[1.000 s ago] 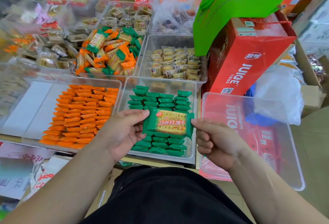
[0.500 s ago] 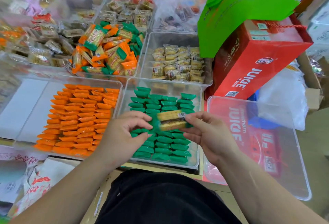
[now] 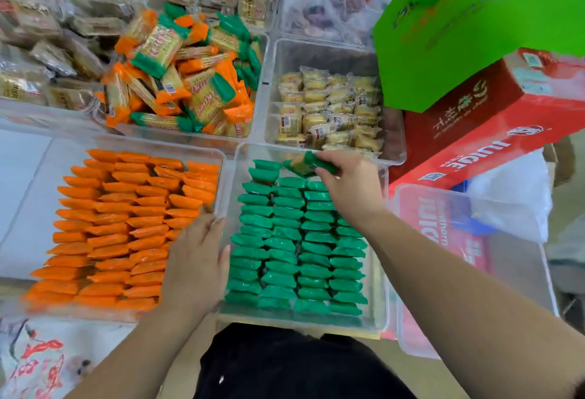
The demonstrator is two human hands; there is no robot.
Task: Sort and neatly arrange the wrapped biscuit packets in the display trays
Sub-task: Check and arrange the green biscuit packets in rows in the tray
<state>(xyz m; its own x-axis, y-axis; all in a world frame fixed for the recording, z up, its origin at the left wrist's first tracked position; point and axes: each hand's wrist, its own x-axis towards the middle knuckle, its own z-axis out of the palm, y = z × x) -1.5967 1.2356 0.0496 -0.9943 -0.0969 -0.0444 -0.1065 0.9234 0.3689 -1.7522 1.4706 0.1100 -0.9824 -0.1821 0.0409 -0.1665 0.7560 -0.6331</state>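
Since half a second ago the green packet [image 3: 304, 164] has gone from over the middle of the green tray [image 3: 300, 324] to its far end, and only one hand carries it now. Working left to right: the orange tray [image 3: 126, 140] holds its tidy rows. My left hand [image 3: 196, 265] lies flat with straight fingers and holds nothing, across the wall where the two trays meet. My right hand [image 3: 351, 189] pinches the packet between thumb and fingers, just above the heads of the middle columns. The packet's long axis runs left to right, slightly tilted, close to the lie of the rows. I judge that the free slot sits just under and to the near side of those fingers, so the right hand finishes this. The packet's print is too blurred to read. Right of that, the red box [image 3: 493, 132] reads "JUICE" upside down, and the same word shows through the clear tray [image 3: 474, 240].
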